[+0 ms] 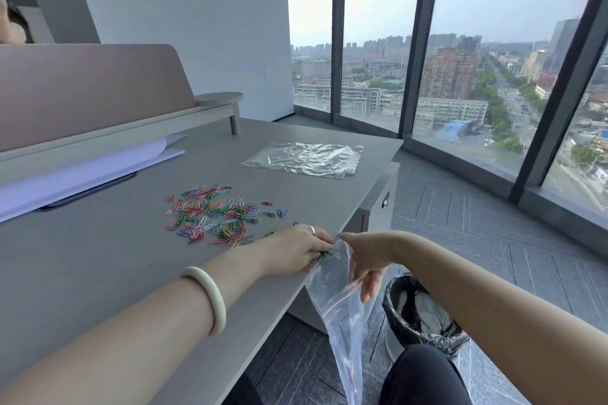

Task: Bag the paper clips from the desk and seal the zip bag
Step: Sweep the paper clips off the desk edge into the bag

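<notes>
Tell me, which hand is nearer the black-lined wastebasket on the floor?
Right. The right hand holds the hanging clear zip bag just above the wastebasket; the left hand rests on the grey desk, farther away.

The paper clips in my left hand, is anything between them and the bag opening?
Nothing visible. The left hand holds its paper clips right at the desk edge, where the right hand holds the zip bag mouth open.

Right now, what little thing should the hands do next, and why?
Probably tip the left hand so its paper clips drop into the zip bag. That hand is closed on a small bunch right at the bag's mouth, which the right hand holds open off the desk edge. A big pile waits on the desk.
</notes>
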The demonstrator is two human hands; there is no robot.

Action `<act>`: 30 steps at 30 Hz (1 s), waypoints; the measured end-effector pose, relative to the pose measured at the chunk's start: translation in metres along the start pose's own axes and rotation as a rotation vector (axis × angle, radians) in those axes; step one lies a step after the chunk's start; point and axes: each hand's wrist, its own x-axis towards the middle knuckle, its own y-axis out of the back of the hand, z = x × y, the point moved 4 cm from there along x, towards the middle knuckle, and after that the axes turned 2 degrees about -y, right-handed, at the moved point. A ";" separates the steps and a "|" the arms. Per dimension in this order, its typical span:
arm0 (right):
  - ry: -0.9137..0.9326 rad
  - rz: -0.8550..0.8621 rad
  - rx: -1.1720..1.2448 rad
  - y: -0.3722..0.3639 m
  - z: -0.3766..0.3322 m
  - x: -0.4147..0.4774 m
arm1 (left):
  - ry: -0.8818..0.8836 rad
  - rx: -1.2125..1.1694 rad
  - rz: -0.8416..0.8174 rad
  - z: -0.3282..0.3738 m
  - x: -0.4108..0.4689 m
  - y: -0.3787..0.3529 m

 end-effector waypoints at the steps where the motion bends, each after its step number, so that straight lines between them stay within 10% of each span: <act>1: -0.012 0.009 0.008 0.002 0.000 0.000 | -0.007 0.009 0.000 0.001 0.000 0.000; 16: -0.012 0.015 -0.104 -0.003 -0.004 -0.026 | 0.359 0.004 0.079 -0.038 -0.051 0.035; 30: -0.008 -0.008 -0.069 -0.014 -0.010 -0.039 | 0.149 -0.055 -0.102 0.022 -0.050 -0.008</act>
